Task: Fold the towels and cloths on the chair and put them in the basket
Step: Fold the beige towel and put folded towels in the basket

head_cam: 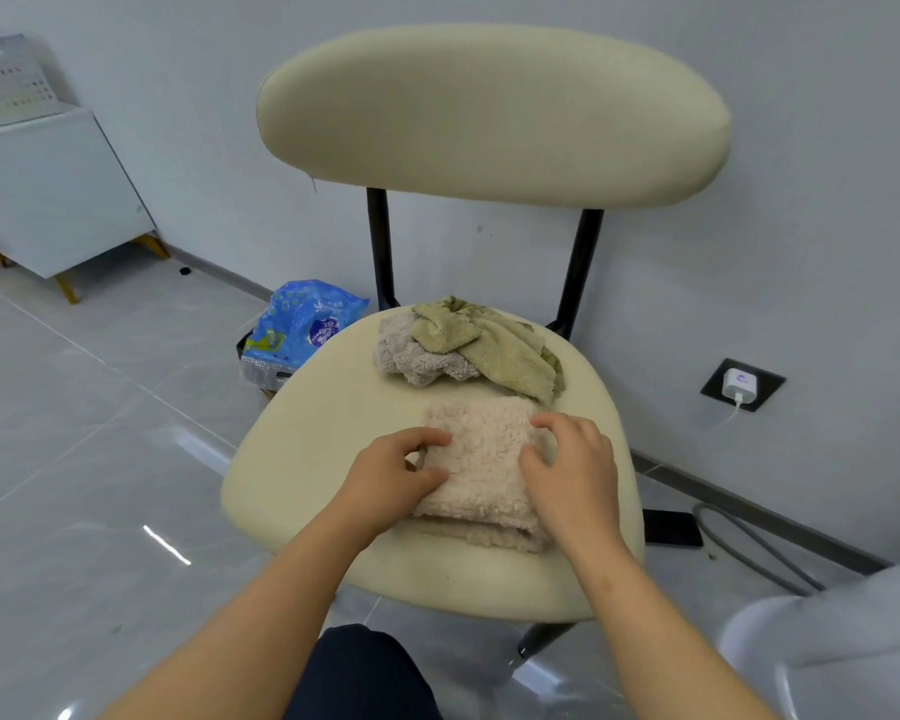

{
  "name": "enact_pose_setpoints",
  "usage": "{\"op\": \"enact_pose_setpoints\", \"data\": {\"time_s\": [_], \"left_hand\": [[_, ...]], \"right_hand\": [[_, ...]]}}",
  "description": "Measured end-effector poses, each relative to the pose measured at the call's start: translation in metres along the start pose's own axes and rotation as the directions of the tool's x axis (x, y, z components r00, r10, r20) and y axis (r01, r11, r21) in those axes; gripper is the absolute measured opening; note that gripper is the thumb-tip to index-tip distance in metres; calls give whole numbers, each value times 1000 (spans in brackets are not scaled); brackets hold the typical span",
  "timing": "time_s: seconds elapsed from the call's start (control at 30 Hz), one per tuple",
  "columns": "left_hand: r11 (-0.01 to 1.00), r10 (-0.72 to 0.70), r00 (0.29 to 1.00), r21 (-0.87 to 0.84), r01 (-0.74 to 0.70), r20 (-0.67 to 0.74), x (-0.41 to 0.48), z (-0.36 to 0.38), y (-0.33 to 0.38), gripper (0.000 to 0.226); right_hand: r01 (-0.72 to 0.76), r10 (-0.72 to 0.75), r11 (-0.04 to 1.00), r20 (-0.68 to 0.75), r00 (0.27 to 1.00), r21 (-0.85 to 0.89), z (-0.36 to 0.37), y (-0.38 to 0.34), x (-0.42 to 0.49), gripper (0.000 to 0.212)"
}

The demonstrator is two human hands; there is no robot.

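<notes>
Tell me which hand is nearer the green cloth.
Right. The right hand is on the folded beige towel, fingertips just short of the green cloth; the left hand pinches the towel's left edge, farther off.

Chair seat (333, 433) and backrest (489, 116) cream, posts (380, 241) black. Folded towel (484, 459), 6 o'clock on seat: pale pinkish beige, plain. At 12 o'clock: grey-beige cloth (411, 356) and olive cloth (500, 345), both plain. Bag (307, 319) at 9 o'clock: blue, white and purple print, small green patch. Basket (6, 80) at 10 o'clock: white, probably a dotted hole grid, blurred. Cabinet (48, 200) white, yellow wood legs. Floor (74, 407) glossy light grey tile. Socket plate (770, 381) at 3 o'clock black, charger (740, 384) white with purple mark.
</notes>
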State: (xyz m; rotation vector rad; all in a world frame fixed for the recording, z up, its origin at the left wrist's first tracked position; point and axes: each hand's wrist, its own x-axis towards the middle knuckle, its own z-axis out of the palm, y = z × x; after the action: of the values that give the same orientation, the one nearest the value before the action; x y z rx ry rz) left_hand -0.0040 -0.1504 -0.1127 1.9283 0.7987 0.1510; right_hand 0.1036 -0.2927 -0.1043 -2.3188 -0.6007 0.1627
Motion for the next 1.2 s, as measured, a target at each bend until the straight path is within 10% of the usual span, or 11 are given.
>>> {"op": "enact_pose_setpoints", "data": {"time_s": [0.37, 0.47, 0.53, 0.63, 0.83, 1.2], "left_hand": [[976, -54, 997, 207, 63, -50, 3, 0, 0, 32], [880, 189, 942, 474, -37, -277, 7, 8, 5, 35], [798, 331, 926, 578, -171, -183, 8, 20, 3, 48], [732, 155, 987, 667, -138, 34, 9, 36, -13, 48], [687, 138, 989, 724, -62, -46, 9, 43, -25, 86], [713, 124, 992, 696, -80, -14, 12, 40, -30, 85]], "right_hand": [[141, -122, 975, 117, 986, -172, 5, 0, 1, 33], [212, -170, 957, 208, 963, -200, 15, -2, 4, 40], [258, -175, 931, 302, 937, -260, 25, 1, 4, 47], [269, -150, 913, 362, 920, -306, 36, 8, 2, 52], [257, -123, 896, 352, 928, -363, 49, 16, -1, 62], [245, -163, 919, 268, 950, -310, 58, 18, -3, 86]]}}
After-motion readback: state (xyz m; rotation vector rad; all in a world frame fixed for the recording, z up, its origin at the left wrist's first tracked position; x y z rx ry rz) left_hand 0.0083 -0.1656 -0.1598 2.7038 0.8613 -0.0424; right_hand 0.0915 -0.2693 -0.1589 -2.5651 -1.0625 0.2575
